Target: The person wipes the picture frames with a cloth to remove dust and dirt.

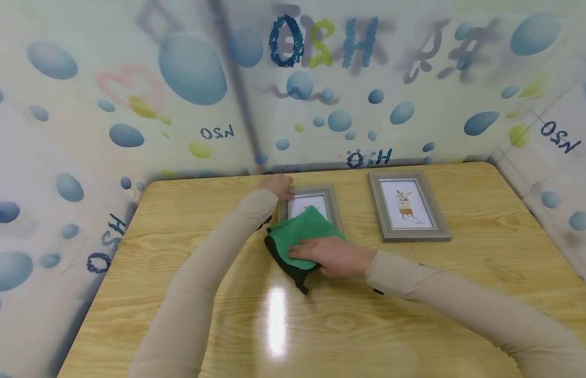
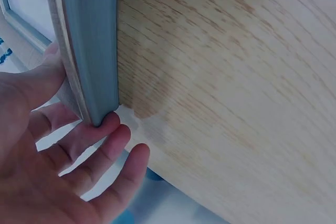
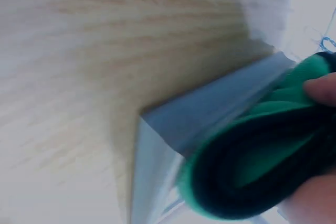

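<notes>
My left hand [image 1: 276, 186] grips the upper left corner of a grey picture frame [image 1: 337, 206], which lies on the wooden table. In the left wrist view the thumb of my left hand [image 2: 68, 166] is on the frame's face, with fingers at its outer edge. A green cloth [image 1: 304, 226] with a black border covers the lower part of this frame. On the cloth rests my right hand [image 1: 337, 255]. The right wrist view shows the cloth [image 3: 252, 153] folded between the thumb and a finger, over the frame's edge [image 3: 220, 103]. Most of the right hand is out of that view.
A second grey picture frame [image 1: 416, 236] with a plant print lies to the right on the table [image 1: 396, 320]. Behind the table's far edge rises a pale wall [image 1: 293, 121] with blue drops and lettering. Light glares off the tabletop in front of the cloth.
</notes>
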Available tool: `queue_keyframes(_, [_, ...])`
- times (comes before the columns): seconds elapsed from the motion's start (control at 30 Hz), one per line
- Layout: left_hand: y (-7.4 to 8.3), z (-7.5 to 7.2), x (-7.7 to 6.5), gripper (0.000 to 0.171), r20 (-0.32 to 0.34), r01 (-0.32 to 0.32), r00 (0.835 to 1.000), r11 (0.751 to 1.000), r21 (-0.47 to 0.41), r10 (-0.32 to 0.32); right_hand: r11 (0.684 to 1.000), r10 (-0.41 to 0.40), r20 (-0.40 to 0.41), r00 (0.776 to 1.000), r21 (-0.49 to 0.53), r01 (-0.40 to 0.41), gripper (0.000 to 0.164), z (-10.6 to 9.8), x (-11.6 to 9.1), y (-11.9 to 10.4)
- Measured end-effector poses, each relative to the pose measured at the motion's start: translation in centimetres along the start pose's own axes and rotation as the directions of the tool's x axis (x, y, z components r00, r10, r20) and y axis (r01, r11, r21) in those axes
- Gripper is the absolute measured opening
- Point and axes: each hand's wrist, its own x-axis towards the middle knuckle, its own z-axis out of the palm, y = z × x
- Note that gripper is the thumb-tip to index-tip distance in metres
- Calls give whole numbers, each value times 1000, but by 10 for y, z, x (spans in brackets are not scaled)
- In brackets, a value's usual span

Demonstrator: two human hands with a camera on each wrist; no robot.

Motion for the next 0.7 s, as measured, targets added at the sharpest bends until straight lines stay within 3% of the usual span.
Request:
queue_keyframes(0.13, [5, 0, -2, 36, 0, -12, 1000, 999, 42, 12, 994, -110, -16, 994, -20, 109, 73, 9, -5, 6])
queue_keyframes(0.2, [8, 0, -4, 38, -1, -11, 1000, 998, 61, 11, 992, -119, -23, 993, -33, 118, 75, 10, -13, 10])
queue_keyframes(0.47, [9, 0, -3, 45, 16, 11, 1000, 997, 79, -12, 997, 26, -21, 999, 68, -25, 75, -2, -58, 21])
queue_keyframes(0.57, [7, 1, -1, 44, 27, 10, 1000, 998, 62, -12, 999, 32, 20, 999, -24, -32, 73, -6, -65, 18])
queue_keyframes(0.7, [5, 2, 0, 42, 32, 4, 999, 998, 57, -6, 976, -27, 44, 999, -213, 36, 68, -4, -62, 9])
